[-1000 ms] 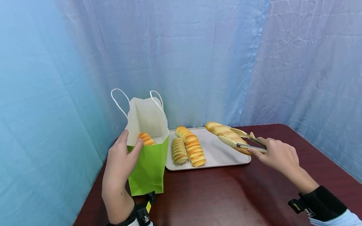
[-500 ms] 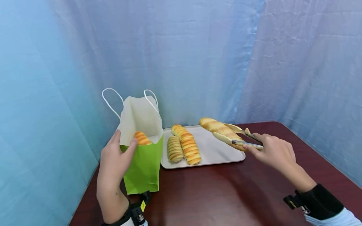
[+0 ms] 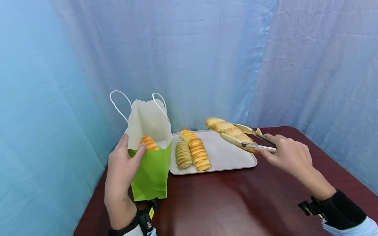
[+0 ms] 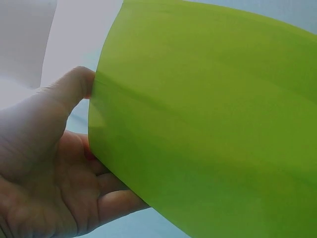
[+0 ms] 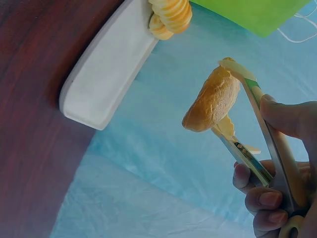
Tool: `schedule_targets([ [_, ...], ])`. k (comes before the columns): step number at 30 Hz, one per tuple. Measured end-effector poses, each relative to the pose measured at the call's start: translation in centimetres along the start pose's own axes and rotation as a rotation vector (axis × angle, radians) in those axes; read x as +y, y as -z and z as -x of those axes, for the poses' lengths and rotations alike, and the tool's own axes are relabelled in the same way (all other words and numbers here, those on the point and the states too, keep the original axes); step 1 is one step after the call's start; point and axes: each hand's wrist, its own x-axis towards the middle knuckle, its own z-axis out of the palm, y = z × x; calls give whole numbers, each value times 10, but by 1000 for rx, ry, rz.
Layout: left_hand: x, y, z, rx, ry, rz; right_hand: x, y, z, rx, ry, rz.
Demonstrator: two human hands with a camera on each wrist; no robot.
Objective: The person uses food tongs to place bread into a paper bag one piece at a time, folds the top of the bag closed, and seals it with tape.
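In the head view my left hand [image 3: 122, 167] holds the upper left side of a green paper bag [image 3: 150, 173] with white handles. Its thumb lies at the near rim; the fingertips pass behind the green paper in the left wrist view. A ridged orange-brown bread [image 3: 150, 143] shows inside the bag. My right hand [image 3: 289, 155] grips a pair of tongs [image 3: 260, 147] with metal arms and cream tips. Between those tips a long pale-gold loaf [image 3: 228, 129] is pinched, raised over the right part of the tray; its near end faces the right wrist view.
A white tray [image 3: 227, 159] lies to the right of the bag. On its left side sit a long ridged golden bread [image 3: 198, 150] and a shorter greenish ridged bread [image 3: 183, 154]. Blue curtains [image 3: 192, 59] hang behind the dark red-brown table [image 3: 212, 203].
The loaf in the tongs has risen higher above the tray, along with my right hand. My left hand keeps its place on the bag. The whole view has shifted slightly.
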Motion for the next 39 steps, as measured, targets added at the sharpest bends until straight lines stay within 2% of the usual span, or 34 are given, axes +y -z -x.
schedule_targets([
  [7,0,-3,-1,-11,2,0,-9,8,-5,44,39,11],
  [16,2,-4,-5,-9,-26,5,-23,26,-11,75,57,16],
  [23,3,-4,-3,-20,-8,-2,-32,34,-13,115,114,49],
  [33,4,-2,-2,-50,30,14,-44,44,-17,216,198,36],
  [39,4,-2,-2,-58,36,18,-50,52,-19,238,223,51],
])
